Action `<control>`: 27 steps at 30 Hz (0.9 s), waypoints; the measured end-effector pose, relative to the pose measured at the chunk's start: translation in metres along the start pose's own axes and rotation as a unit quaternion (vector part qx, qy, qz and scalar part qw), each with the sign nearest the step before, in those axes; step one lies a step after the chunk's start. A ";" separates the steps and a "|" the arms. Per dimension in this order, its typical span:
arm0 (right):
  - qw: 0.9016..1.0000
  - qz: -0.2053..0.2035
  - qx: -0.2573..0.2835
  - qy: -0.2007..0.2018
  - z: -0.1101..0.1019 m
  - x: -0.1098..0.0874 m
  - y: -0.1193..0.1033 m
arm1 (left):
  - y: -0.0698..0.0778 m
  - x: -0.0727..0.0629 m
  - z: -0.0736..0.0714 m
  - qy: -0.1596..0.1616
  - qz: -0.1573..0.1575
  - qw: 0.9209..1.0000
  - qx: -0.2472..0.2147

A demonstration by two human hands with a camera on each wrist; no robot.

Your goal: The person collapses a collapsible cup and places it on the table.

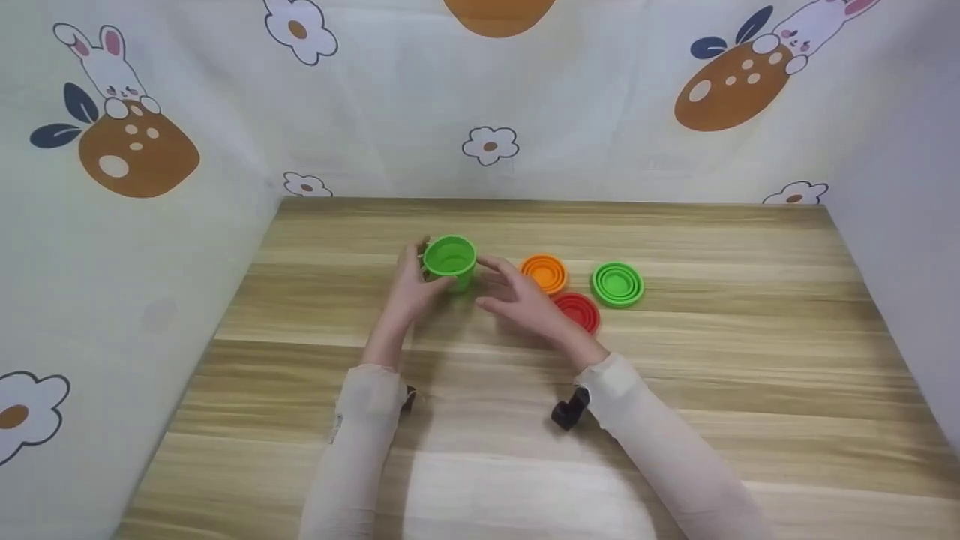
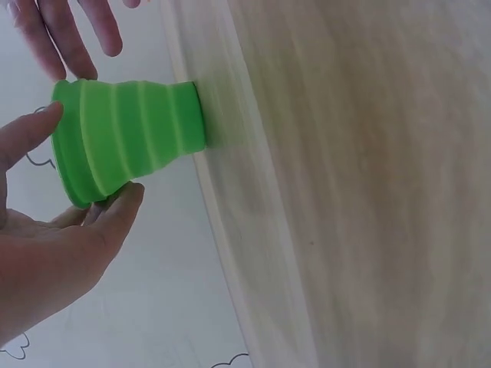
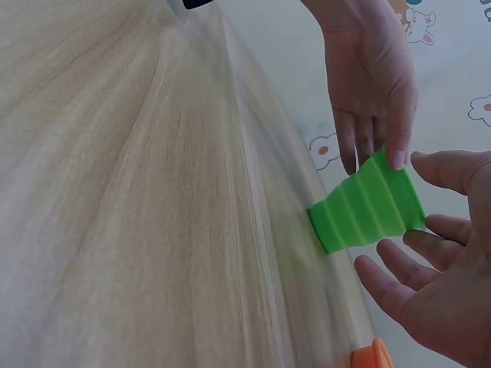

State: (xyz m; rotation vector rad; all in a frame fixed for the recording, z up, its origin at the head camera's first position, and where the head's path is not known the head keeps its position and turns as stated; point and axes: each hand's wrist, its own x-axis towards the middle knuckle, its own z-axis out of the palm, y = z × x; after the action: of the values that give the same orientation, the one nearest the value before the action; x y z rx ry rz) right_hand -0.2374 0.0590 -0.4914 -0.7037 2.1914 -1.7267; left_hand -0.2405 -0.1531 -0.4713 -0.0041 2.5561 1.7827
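An extended green collapsible cup [image 1: 451, 259] stands upright on the wooden table, its ribbed wall plain to see in the left wrist view. My left hand [image 1: 411, 291] grips it near the rim, thumb on the near side and fingers round the left side. On the cup's other side is my right hand [image 1: 520, 301], fingers spread and loosely bent, with fingertips close to the rim. In the right wrist view, the right hand's thumb and fingers [image 3: 406, 268] stand apart around the cup's upper part.
Right of the cup, an orange collapsed cup [image 1: 544, 274] and a green collapsed cup [image 1: 617, 284] lie flat on the table [image 1: 750, 360]. A red collapsed cup [image 1: 577, 313] sits partly under the right wrist in the head view. Behind the table hangs a patterned curtain [image 1: 390, 112].
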 end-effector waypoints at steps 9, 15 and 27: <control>0.997 -0.042 -0.026 0.057 -0.006 -0.003 -0.001 | 0.004 -0.004 0.004 -0.023 0.007 1.000 0.010; 0.994 -0.057 -0.025 0.087 -0.013 -0.007 -0.002 | 0.010 -0.007 0.010 -0.056 -0.009 0.998 -0.005; 0.993 -0.059 -0.048 0.089 -0.032 -0.020 -0.008 | 0.018 -0.012 0.026 -0.092 0.006 0.996 0.020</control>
State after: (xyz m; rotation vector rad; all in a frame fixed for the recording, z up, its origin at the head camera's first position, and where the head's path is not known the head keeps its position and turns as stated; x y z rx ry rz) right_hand -0.2345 0.0952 -0.4774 -0.7427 2.4104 -1.8148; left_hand -0.2287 -0.1228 -0.4629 0.1684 2.4665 1.6491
